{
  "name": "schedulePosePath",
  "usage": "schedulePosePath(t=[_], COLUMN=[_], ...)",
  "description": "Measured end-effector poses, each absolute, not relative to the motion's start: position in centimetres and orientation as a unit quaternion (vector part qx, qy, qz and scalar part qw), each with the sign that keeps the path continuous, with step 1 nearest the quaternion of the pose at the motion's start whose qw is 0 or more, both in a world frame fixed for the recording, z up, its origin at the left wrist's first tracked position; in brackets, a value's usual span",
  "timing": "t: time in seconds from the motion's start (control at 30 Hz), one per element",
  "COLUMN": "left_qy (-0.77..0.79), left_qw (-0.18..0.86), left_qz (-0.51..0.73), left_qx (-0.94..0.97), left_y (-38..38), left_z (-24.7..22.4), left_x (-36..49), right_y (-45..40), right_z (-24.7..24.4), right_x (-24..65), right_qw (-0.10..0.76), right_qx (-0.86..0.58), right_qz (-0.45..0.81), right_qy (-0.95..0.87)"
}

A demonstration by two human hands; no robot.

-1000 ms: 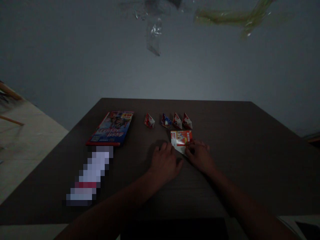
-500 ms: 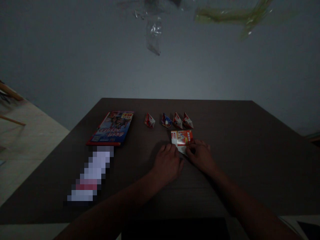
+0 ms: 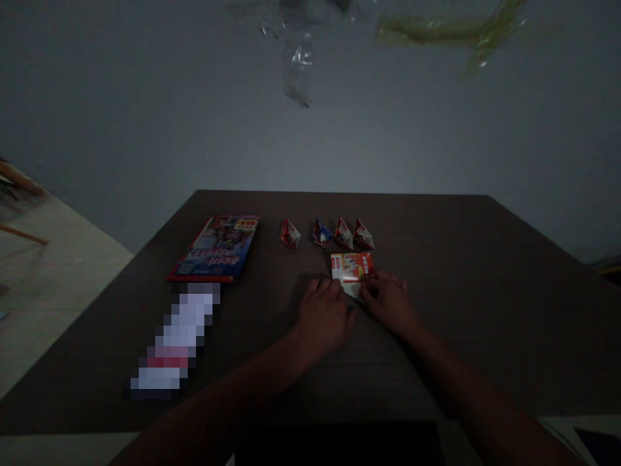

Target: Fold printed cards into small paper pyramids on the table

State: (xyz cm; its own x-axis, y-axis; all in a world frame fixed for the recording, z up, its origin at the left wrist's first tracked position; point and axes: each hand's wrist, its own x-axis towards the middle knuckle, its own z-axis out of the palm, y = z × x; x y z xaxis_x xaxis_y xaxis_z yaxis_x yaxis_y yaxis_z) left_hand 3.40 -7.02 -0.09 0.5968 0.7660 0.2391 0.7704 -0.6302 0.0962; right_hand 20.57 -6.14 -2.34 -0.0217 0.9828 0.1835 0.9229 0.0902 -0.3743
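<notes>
A printed sheet of red, orange and white paper (image 3: 353, 267) lies on the table, its lower part white and seemingly folded. My left hand (image 3: 324, 314) rests palm down at the sheet's lower left, fingers stretched forward and the tips at its edge. On the lower right edge, my right hand (image 3: 387, 299) has thumb and fingers together, pinching the paper. Just beyond the sheet stand several small folded paper pieces: a red and white one (image 3: 290, 234) apart on the left, a blue one (image 3: 322, 234), and two more red and white ones (image 3: 344, 234) (image 3: 363, 234) close by.
Printed booklets or leaflets (image 3: 216, 249) lie stacked at the left of the dark table (image 3: 460, 259). A pixelated bright, long object (image 3: 177, 336) is in front of them. Behind the table rises a grey wall (image 3: 412, 129) with clear and yellowish tape on it.
Both hands stay at the paper with hardly any movement. The view has shifted very slightly.
</notes>
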Motion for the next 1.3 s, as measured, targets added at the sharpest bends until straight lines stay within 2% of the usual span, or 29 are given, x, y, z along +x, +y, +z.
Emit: schedulePosePath(t=[0.93,1.3], left_qy=[-0.472,-0.463], left_qw=[0.022,-0.009], left_qz=[-0.120,-0.138], left_qx=[-0.873,-0.875], left_y=[-6.1,-5.1], left_z=[0.0,-0.2], left_x=[2.6,2.1], right_y=[-6.0,-6.0], right_z=[-2.6,-2.6], right_x=[20.7,20.9], right_qw=[0.187,0.198], right_qx=[-0.667,-0.666], right_qz=[0.076,0.085], right_qy=[-0.717,-0.714])
